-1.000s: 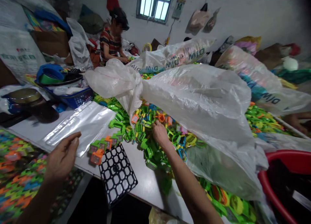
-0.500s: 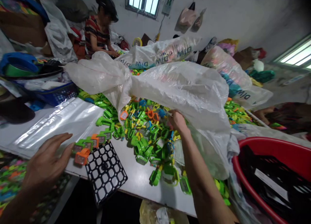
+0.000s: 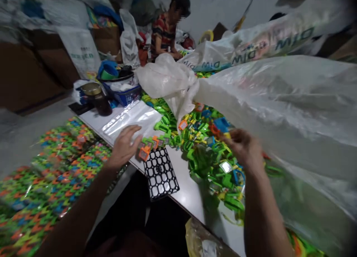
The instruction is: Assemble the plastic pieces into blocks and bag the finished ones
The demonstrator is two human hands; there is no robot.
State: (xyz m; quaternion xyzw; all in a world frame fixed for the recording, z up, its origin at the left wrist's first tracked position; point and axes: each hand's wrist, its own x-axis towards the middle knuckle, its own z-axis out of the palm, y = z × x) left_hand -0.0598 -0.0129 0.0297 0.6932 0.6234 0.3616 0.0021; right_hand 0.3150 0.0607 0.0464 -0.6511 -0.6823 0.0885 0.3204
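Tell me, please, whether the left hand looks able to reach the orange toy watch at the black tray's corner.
Probably yes: the left hand is open and close beside the orange toy watch, and nothing visible stands between them.

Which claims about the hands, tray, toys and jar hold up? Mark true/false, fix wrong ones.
1. The right hand pinches a toy above the pile. True.
2. Every slot of the black tray is filled. False: most of its slots are bare.
3. The left hand grips the jar. False: it is open, near the orange toy.
4. A clear bag lies flat on the white table. True.
5. The jar stands right of the blue basket in the view. False: it stands left.
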